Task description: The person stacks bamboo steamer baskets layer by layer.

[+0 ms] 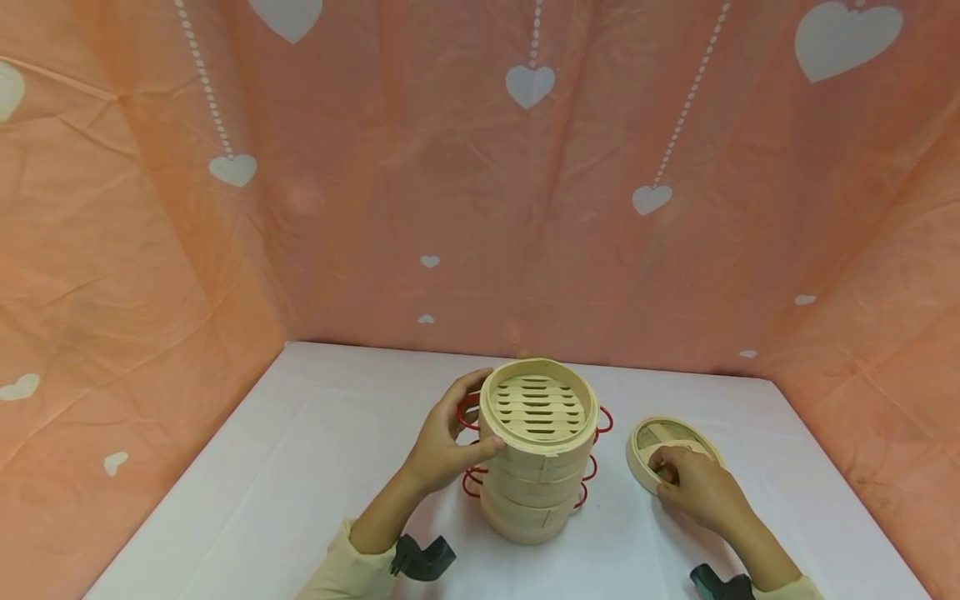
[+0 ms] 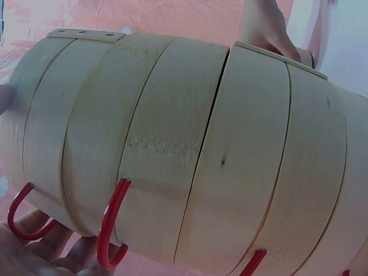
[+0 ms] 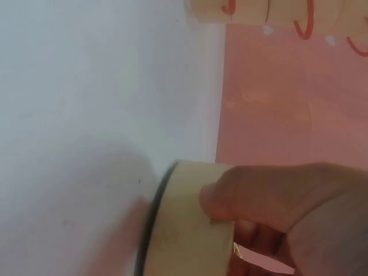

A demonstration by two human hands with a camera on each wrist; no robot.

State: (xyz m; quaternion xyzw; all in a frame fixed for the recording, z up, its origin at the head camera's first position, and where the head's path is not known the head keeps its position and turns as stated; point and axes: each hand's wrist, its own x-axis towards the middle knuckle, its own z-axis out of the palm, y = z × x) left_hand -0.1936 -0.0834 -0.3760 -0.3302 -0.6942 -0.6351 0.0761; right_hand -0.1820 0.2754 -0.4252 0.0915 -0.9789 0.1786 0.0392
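Observation:
A tall stack of round bamboo steamer baskets point(image 1: 536, 467) stands upright on the table, its slatted top tier facing up and red loop handles point(image 1: 606, 419) on its sides. My left hand point(image 1: 450, 442) grips the upper part, thumb on the near side and fingers round the far left by a red handle. In the left wrist view, fingers point(image 2: 80, 253) show below the baskets point(image 2: 167, 144). To the right lies a shallow bamboo steamer lid point(image 1: 641, 462). My right hand point(image 1: 701, 487) pinches its near rim, thumb against the outer wall point(image 3: 190, 224) and fingers over the edge.
A white-covered table point(image 1: 300, 467) lies under everything. Orange cloth with white hearts point(image 1: 480, 208) rises behind it and along both sides. Black wrist mounts point(image 1: 423, 558) sit on both wrists, the left one close to the stack's base.

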